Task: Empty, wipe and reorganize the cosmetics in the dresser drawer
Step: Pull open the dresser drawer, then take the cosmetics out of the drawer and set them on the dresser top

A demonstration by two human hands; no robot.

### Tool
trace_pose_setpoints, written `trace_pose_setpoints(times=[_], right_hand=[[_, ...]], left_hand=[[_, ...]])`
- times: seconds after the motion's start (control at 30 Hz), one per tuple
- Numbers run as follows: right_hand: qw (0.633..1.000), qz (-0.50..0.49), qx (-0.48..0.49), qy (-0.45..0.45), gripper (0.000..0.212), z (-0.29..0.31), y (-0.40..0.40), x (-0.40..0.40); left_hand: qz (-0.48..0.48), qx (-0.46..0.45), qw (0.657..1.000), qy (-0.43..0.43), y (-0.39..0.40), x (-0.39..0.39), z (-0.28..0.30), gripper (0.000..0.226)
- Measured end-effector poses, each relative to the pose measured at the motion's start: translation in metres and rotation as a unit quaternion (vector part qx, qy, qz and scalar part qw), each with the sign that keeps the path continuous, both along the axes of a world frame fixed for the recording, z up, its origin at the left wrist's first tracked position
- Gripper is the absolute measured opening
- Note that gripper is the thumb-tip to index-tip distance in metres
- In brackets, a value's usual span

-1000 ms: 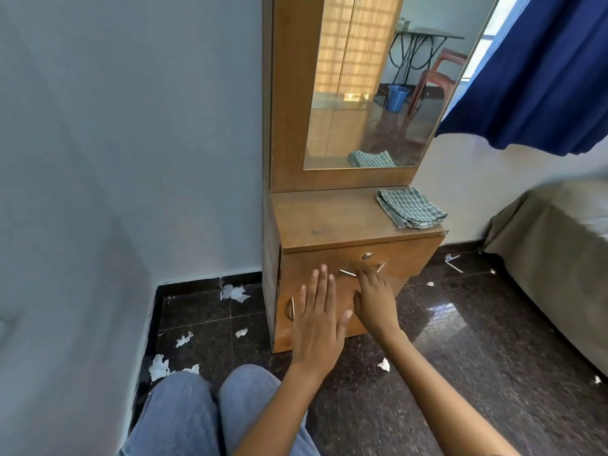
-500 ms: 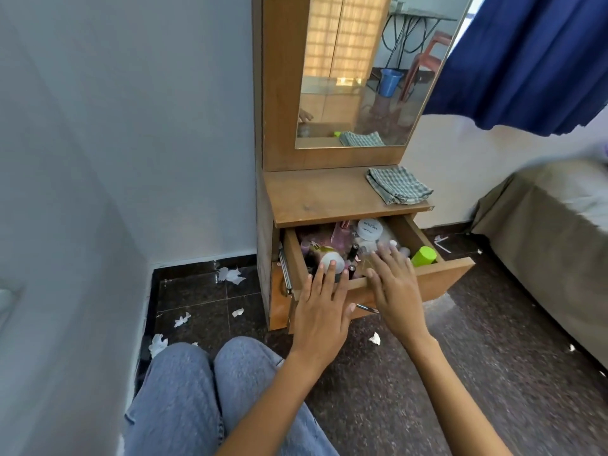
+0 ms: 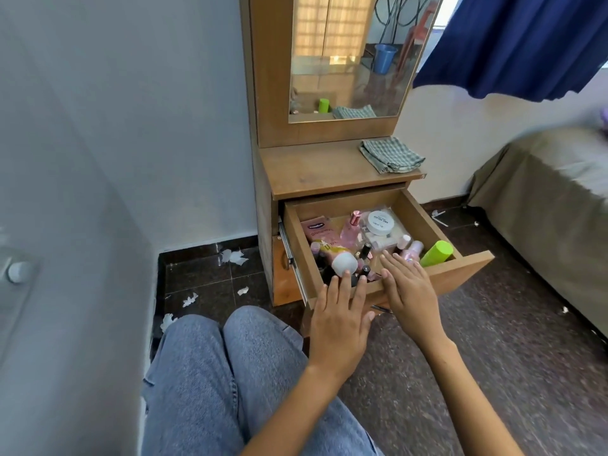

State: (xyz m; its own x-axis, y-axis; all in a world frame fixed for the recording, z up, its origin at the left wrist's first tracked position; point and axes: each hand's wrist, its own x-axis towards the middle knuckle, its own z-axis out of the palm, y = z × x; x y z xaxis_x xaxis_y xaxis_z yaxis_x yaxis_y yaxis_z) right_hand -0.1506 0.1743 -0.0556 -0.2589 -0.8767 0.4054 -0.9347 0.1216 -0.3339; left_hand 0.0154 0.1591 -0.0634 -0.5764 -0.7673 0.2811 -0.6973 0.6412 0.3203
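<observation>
Reaching both flat, empty hands over the drawer (image 3: 460, 271) front, we are hovering the left hand (image 3: 339, 319) nearest the white-capped bottle (image 3: 342, 262), lying just ahead, right hand (image 3: 409, 296) beside it.

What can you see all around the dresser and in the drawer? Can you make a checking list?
Surface: wooden dresser top, bare apart from a folded checked cloth at its right end.
Job's things: drawer pulled open, full of cosmetics: white round tub, green bottle, pink bottle, white-capped bottle, small dark bottles.
Clutter: torn white paper scraps on the dark floor.
Hands: left hand and right hand flat, fingers straight, over the drawer's front edge, holding nothing.
Cables: nothing seen.
Surroundings: mirror, blue curtain, bed, grey wall.
</observation>
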Motion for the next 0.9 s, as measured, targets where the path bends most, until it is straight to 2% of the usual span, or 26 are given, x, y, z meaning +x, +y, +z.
trace_pose_setpoints(times=[0.3, 0.47, 0.6, 0.7, 0.8, 0.9], right_hand=[[0.999, -0.011, 0.048, -0.016, 0.059, 0.007, 0.003, 0.002], [0.998, -0.020, 0.049, -0.015, 0.045, 0.013, 0.000, 0.003], [0.996, -0.049, 0.014, -0.068, 0.028, 0.023, -0.009, 0.006], [0.990, -0.068, 0.004, -0.121, 0.025, 0.030, -0.031, 0.001], [0.991, -0.078, -0.002, -0.109, 0.025, 0.037, -0.065, -0.007], [0.984, -0.090, 0.029, -0.149, 0.030, 0.043, -0.101, -0.014]], left_hand=[[0.001, 0.007, 1.000, 0.016, 0.004, 0.000, 0.004, 0.053], [-0.006, 0.035, 0.997, 0.070, -0.004, -0.002, 0.016, 0.052], [-0.008, 0.058, 0.988, 0.146, -0.032, -0.004, 0.035, 0.049], [0.014, 0.076, 0.983, 0.167, -0.065, -0.012, 0.040, 0.043], [0.027, 0.081, 0.981, 0.174, -0.093, -0.023, 0.038, 0.036], [0.032, 0.087, 0.980, 0.174, -0.102, -0.034, 0.035, 0.032]])
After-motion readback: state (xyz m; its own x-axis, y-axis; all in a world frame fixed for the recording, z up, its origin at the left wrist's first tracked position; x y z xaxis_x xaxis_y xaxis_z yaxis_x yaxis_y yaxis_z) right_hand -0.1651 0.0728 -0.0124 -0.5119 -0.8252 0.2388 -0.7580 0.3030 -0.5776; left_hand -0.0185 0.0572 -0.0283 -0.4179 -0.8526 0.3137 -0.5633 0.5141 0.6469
